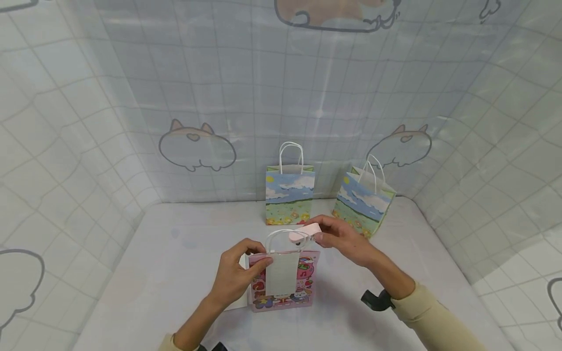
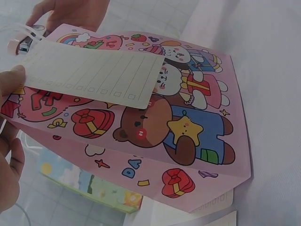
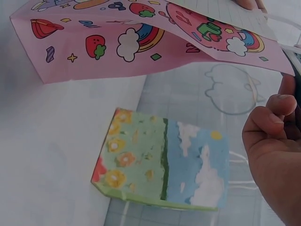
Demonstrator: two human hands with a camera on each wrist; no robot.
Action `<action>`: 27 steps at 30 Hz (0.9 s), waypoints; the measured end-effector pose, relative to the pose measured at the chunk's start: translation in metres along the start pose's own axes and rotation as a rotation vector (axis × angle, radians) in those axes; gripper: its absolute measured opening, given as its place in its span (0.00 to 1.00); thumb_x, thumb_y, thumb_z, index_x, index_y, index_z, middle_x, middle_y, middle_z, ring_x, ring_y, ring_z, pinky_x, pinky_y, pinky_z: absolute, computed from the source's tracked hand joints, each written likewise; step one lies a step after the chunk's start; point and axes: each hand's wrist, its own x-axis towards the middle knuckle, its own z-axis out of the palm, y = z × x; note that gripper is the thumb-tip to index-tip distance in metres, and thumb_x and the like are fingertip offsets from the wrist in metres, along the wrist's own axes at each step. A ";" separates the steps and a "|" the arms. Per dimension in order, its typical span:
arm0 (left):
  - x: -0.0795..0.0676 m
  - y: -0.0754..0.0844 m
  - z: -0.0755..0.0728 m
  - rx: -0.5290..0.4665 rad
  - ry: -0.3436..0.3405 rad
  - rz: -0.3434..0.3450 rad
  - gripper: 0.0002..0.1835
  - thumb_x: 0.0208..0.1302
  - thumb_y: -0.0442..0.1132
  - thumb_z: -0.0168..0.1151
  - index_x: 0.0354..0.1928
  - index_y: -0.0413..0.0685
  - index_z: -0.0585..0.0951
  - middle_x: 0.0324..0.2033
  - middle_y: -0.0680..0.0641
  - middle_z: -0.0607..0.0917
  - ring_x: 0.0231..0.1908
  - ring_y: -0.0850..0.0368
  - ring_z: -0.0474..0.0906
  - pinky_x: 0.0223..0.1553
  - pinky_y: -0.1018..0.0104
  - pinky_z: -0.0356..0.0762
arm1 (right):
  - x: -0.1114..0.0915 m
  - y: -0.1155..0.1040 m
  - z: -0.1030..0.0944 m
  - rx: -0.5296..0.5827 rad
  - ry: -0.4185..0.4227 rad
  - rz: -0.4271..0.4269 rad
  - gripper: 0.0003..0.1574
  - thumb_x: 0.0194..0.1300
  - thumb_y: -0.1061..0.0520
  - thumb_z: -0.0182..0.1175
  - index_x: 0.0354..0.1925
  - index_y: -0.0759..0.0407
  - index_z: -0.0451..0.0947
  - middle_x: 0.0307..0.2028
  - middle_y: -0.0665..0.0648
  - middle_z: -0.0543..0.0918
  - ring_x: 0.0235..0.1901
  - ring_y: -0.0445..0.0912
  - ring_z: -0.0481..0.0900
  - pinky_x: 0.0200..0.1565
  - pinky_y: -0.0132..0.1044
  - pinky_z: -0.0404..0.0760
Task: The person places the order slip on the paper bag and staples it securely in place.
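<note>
A pink paper gift bag (image 1: 306, 282) with cartoon animals stands upright before me. Against its front, near the top edge, lies a lined paper sheet (image 1: 281, 275) with small boxes down one side. My left hand (image 1: 234, 273) pinches the sheet and the bag's rim at the upper left, thumb in front. In my right hand (image 1: 344, 241) is a small pale pink stapler (image 1: 303, 233), held between thumb and fingers just above the bag's top right, beside the white handles (image 1: 269, 240). The left wrist view shows the stapler's metal end (image 2: 24, 46) close to the sheet's upper end.
Behind stand two landscape-print gift bags, one upright at the centre (image 1: 290, 195) and one angled at the right (image 1: 362, 200). Some white paper (image 1: 239, 303) lies on the table left of the pink bag. Cloth walls with a grid print surround the white tabletop (image 1: 175, 253).
</note>
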 end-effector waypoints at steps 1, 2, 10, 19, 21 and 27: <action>0.000 0.000 0.000 0.001 0.001 0.000 0.14 0.54 0.27 0.75 0.39 0.47 0.80 0.34 0.51 0.84 0.37 0.60 0.76 0.41 0.67 0.73 | 0.001 0.000 0.000 0.004 -0.006 -0.004 0.23 0.77 0.52 0.54 0.66 0.55 0.71 0.58 0.58 0.78 0.53 0.55 0.76 0.51 0.48 0.79; 0.000 0.000 0.000 0.002 0.002 0.000 0.15 0.54 0.27 0.75 0.39 0.47 0.80 0.34 0.51 0.84 0.37 0.60 0.76 0.41 0.67 0.73 | 0.001 0.001 0.001 0.008 -0.011 -0.010 0.23 0.77 0.52 0.53 0.66 0.55 0.71 0.58 0.58 0.78 0.54 0.56 0.77 0.52 0.49 0.79; -0.001 -0.002 0.000 0.002 -0.002 -0.003 0.14 0.54 0.28 0.75 0.38 0.47 0.80 0.34 0.51 0.84 0.37 0.60 0.76 0.41 0.65 0.74 | 0.006 0.002 0.003 0.044 -0.044 -0.060 0.23 0.79 0.52 0.50 0.66 0.59 0.71 0.59 0.58 0.78 0.58 0.55 0.77 0.57 0.62 0.74; 0.000 0.000 0.000 0.015 -0.002 -0.016 0.14 0.54 0.28 0.75 0.38 0.48 0.80 0.34 0.52 0.84 0.37 0.60 0.77 0.41 0.65 0.75 | 0.013 0.005 0.003 0.048 -0.152 -0.094 0.19 0.78 0.52 0.50 0.62 0.54 0.73 0.57 0.60 0.77 0.54 0.56 0.77 0.54 0.53 0.78; 0.000 0.000 0.001 0.020 -0.002 -0.016 0.14 0.54 0.28 0.75 0.38 0.48 0.80 0.34 0.52 0.84 0.37 0.60 0.77 0.41 0.65 0.75 | 0.014 0.007 0.003 0.048 -0.169 -0.092 0.20 0.78 0.52 0.49 0.62 0.55 0.72 0.57 0.60 0.77 0.54 0.55 0.77 0.54 0.53 0.77; -0.001 0.001 0.001 0.019 -0.004 -0.012 0.14 0.54 0.28 0.75 0.38 0.47 0.80 0.34 0.52 0.84 0.37 0.60 0.77 0.41 0.66 0.75 | 0.016 0.006 0.006 0.029 -0.153 -0.096 0.18 0.80 0.52 0.49 0.60 0.58 0.73 0.55 0.59 0.76 0.53 0.52 0.76 0.54 0.50 0.78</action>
